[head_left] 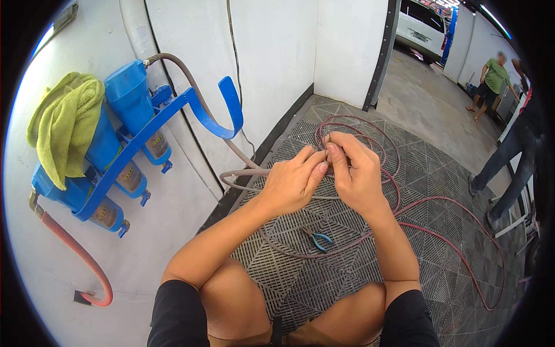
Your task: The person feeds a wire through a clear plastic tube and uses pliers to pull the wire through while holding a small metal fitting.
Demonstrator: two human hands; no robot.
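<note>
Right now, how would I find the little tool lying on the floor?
Start at the grey grid floor mat in front of the white wall. Between the person's knees and their two hands runs a loop of reddish hose. Just inside that loop lie small pliers, the only thing on the mat with blue handles.

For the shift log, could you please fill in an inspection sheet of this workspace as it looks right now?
Surface: grey grid floor mat, person crouched over it.
Job's things: reddish hose looped over the mat, one part pinched between both hands.
Clutter: pliers with blue handles on the mat below the hands.
Grippers: left hand and right hand both closed on the hose.
Cables: grey hose running from the wall to the mat; thin cable down the wall.
Surroundings: blue filter canisters and green cloth on the wall; two people and white car beyond.
</note>
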